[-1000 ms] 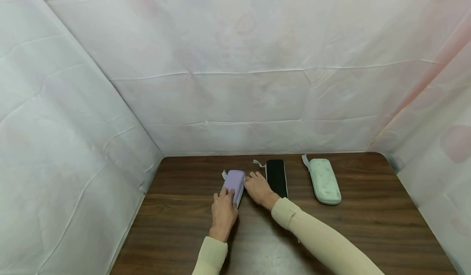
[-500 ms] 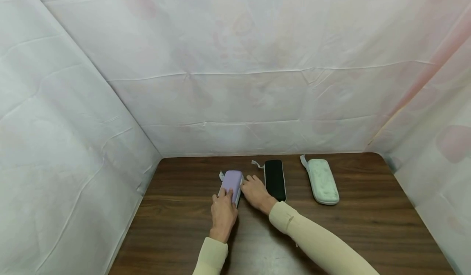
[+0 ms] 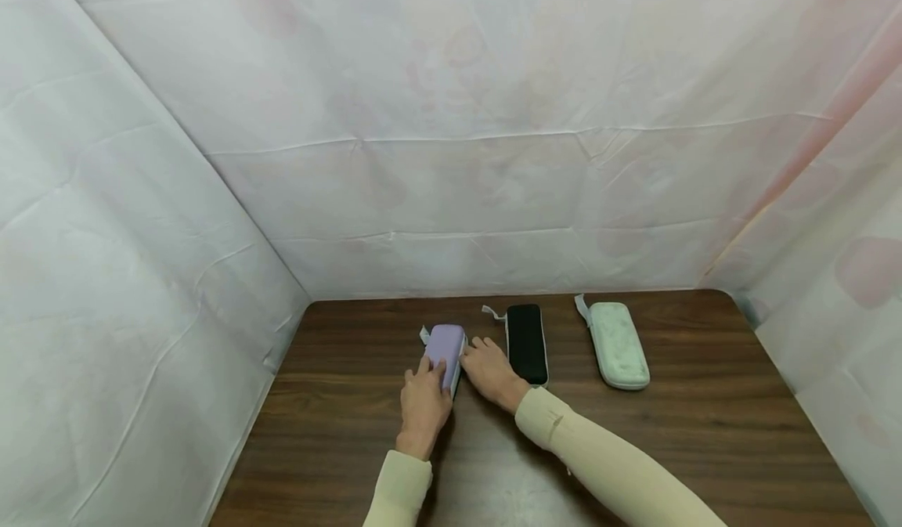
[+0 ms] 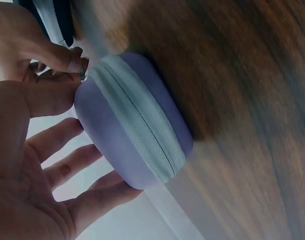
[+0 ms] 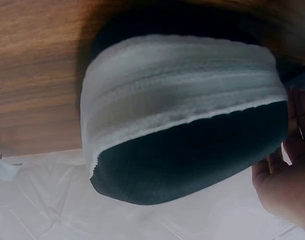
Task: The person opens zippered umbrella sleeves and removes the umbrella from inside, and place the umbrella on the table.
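**A close hold on the purple case (image 3: pixel 447 343)**

Nearest is the left hand (image 3: pixel 425 406), its thumb and fingers spread around the near end of the purple case, which lies on the table (image 3: pixel 331 433) to the left of the far edge's middle. The right hand (image 3: pixel 489 366) is at the case's right side, thumb and finger brought together; they seem to pinch a small zip pull (image 4: pixel 83 75) (the fingers hide most of it). I think that a loosened left hold could let the case twist, and a crooked pull could make the zip jam. The purple shell looks smooth and rounded, with a pale fabric zip band (image 4: pixel 137 117). The right wrist, being so near, could also nudge the black case (image 3: pixel 526 344), a dark rounded block near the far edge's middle. Towards the far right corner lies a mottled pale green case (image 3: pixel 620 347); behind hangs a creased white sheet (image 3: pixel 458 182).
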Action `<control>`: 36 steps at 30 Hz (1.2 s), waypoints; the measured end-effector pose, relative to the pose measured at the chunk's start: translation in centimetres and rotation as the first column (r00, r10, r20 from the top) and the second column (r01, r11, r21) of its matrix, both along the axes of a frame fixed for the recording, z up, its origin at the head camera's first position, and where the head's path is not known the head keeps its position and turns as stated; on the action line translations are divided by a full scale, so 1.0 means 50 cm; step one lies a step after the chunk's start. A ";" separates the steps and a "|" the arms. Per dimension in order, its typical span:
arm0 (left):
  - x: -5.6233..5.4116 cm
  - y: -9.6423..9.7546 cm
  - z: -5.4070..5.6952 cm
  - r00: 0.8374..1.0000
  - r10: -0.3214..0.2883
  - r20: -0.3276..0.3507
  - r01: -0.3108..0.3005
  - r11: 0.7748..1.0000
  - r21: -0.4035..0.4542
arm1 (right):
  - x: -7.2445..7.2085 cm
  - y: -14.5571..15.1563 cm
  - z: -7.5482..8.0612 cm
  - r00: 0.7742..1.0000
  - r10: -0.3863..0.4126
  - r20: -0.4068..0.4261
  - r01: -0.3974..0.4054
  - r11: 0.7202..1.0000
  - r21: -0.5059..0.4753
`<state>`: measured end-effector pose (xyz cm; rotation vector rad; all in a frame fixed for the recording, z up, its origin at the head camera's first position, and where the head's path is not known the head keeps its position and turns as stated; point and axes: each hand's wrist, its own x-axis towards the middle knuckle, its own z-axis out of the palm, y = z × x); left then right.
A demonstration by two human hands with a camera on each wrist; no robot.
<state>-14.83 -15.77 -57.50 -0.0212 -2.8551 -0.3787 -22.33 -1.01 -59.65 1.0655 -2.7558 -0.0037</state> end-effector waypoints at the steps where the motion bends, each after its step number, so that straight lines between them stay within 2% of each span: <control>1: 0.000 0.001 -0.001 1.000 0.004 -0.003 -0.004 1.000 0.002 | 0.001 -0.001 0.000 1.000 0.000 -0.004 0.000 1.000 -0.002; 7: 0.002 0.007 -0.005 1.000 0.024 -0.018 -0.023 1.000 0.020 | 0.008 -0.001 0.001 1.000 0.005 -0.006 -0.005 1.000 0.003; 19: 0.002 0.013 -0.015 0.998 0.045 -0.053 -0.045 0.999 -0.002 | 0.020 -0.005 -0.007 0.999 0.026 -0.019 -0.026 0.999 -0.021; 22: 0.002 0.006 -0.005 0.999 0.023 -0.029 -0.023 1.000 -0.005 | 0.022 -0.005 -0.009 0.999 0.028 -0.018 -0.028 1.000 -0.012; 25: 0.001 -0.008 0.012 0.999 -0.022 0.037 0.022 1.000 0.002 | 0.021 -0.006 -0.011 1.000 0.024 -0.008 -0.024 1.000 -0.002; 30: 0.004 -0.029 0.031 0.981 -0.108 0.159 0.100 0.993 0.060 | 0.020 -0.005 -0.013 1.000 0.016 0.000 -0.016 1.000 0.005; 33: 0.008 -0.037 0.034 0.975 -0.139 0.175 0.124 0.988 0.093 | 0.020 -0.005 -0.014 1.000 0.015 0.002 -0.015 1.000 -0.003; 36: 0.013 -0.042 0.029 0.978 -0.146 0.148 0.131 0.985 0.109 | 0.021 -0.005 -0.014 1.000 0.020 -0.003 -0.020 1.000 -0.021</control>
